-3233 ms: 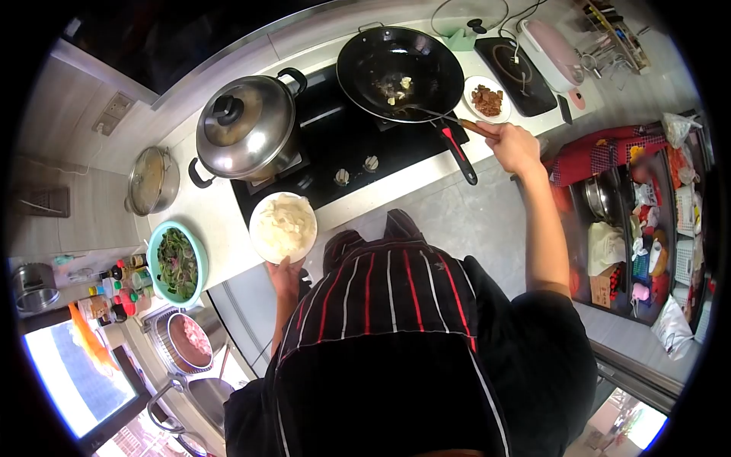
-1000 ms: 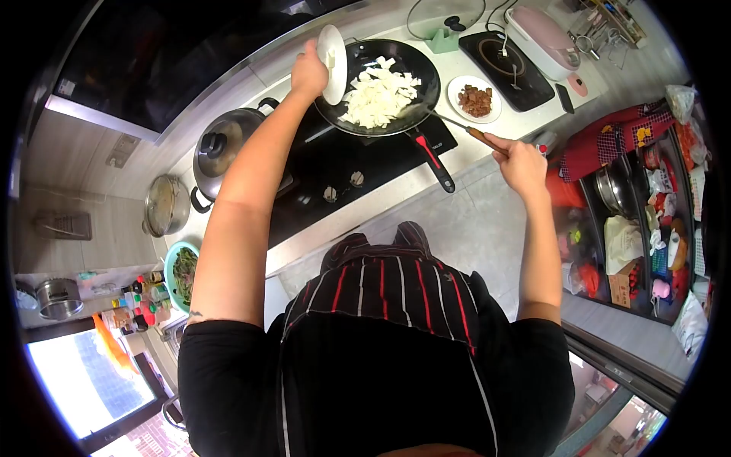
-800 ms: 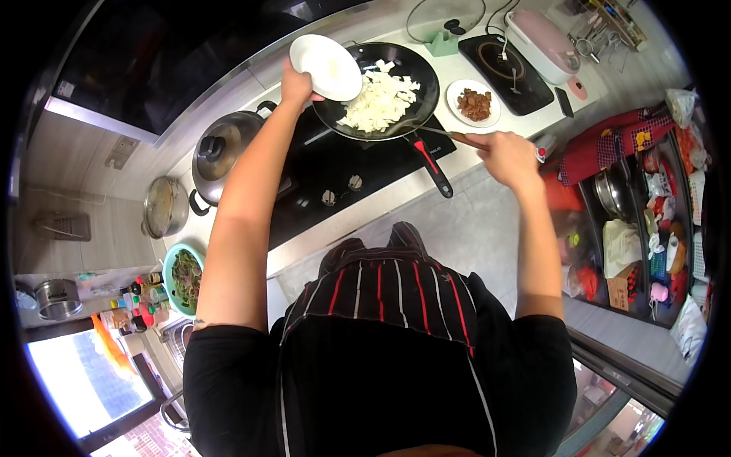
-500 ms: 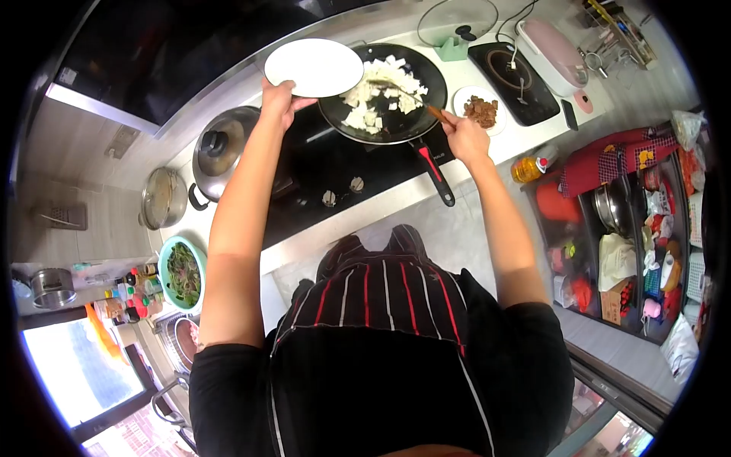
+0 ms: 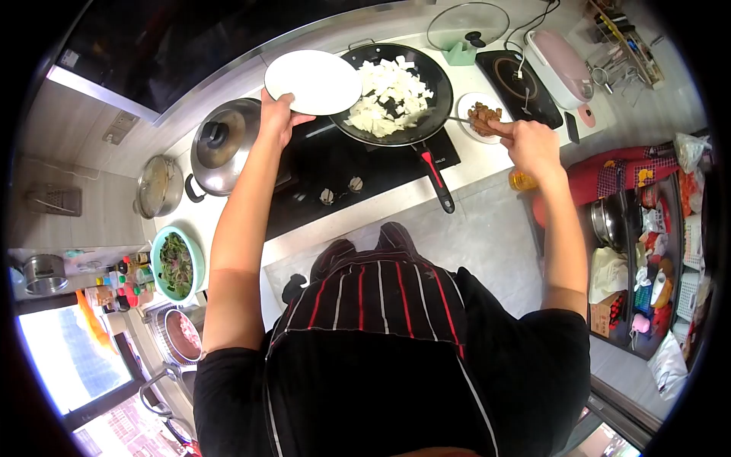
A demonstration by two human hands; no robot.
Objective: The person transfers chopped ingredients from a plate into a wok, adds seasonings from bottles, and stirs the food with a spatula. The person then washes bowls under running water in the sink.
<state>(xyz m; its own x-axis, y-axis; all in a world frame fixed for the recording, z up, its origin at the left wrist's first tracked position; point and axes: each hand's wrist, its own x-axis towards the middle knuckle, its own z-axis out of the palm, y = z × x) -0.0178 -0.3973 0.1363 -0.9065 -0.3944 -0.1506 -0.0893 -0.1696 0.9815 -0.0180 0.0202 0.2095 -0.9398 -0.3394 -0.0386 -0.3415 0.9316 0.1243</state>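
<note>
My left hand (image 5: 279, 120) grips the edge of a white plate (image 5: 314, 82), tilted over the left side of a black frying pan (image 5: 440, 72). No food shows on the plate's visible face. White chopped pieces (image 5: 394, 87) lie heaped in the pan, which sits on the black cooktop. My right hand (image 5: 533, 145) is closed round the wooden handle of a spatula (image 5: 499, 129). Its metal shaft crosses a small plate (image 5: 466, 101) of brown chunks (image 5: 483, 116), and the blurred blade is at the pan's right side. The pan's red and black handle (image 5: 434, 175) points toward me.
A lidded pot (image 5: 225, 145) stands left of the pan, beside a glass-lidded pot (image 5: 160, 186) and a green bowl of leaves (image 5: 177, 265). On the right are a glass lid (image 5: 466, 23), an induction plate (image 5: 521, 87), a pink-topped appliance (image 5: 562, 68) and an oil bottle (image 5: 522, 180).
My right hand has moved right, drawing the spatula toward the pan's right side. The white pieces lie more heaped together. My left hand still holds the plate in nearly the same place.
</note>
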